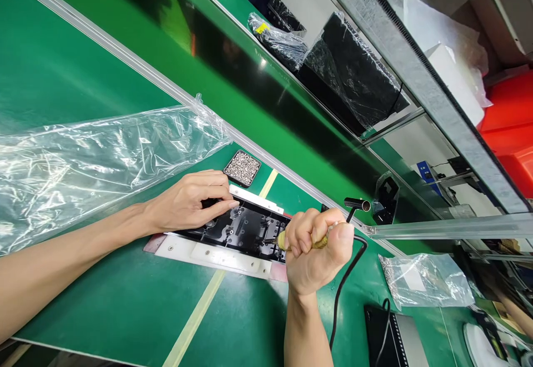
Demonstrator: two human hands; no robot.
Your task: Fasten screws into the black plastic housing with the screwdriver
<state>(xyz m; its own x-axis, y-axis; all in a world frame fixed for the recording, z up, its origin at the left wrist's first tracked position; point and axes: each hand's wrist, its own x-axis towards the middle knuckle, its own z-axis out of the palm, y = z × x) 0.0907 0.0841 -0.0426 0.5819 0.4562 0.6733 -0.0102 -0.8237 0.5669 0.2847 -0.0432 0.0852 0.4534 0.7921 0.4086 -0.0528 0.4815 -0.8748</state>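
A black plastic panel (244, 228) with small posts and recesses lies between the white strips of a fixture (233, 257) on the green bench. My left hand (197, 197) is closed over its left end, fingers curled at the far edge and the thumb on the panel. Wrapped in my right hand (318, 250) is a yellow-handled soldering iron (283, 240). Its metal tip points left, down at the panel's right part; whether it touches cannot be made out. A square black dish (242, 168) full of tiny metal pieces sits just beyond the fixture.
Clear plastic sheeting (104, 159) spreads over the bench at left. A black cord (343, 289) runs beside my right hand, near a metal tube (357, 205) on a black support. Further right lie a clear bag (427, 281) and a black-and-grey box (395, 336). A metal rail (137, 64) crosses behind.
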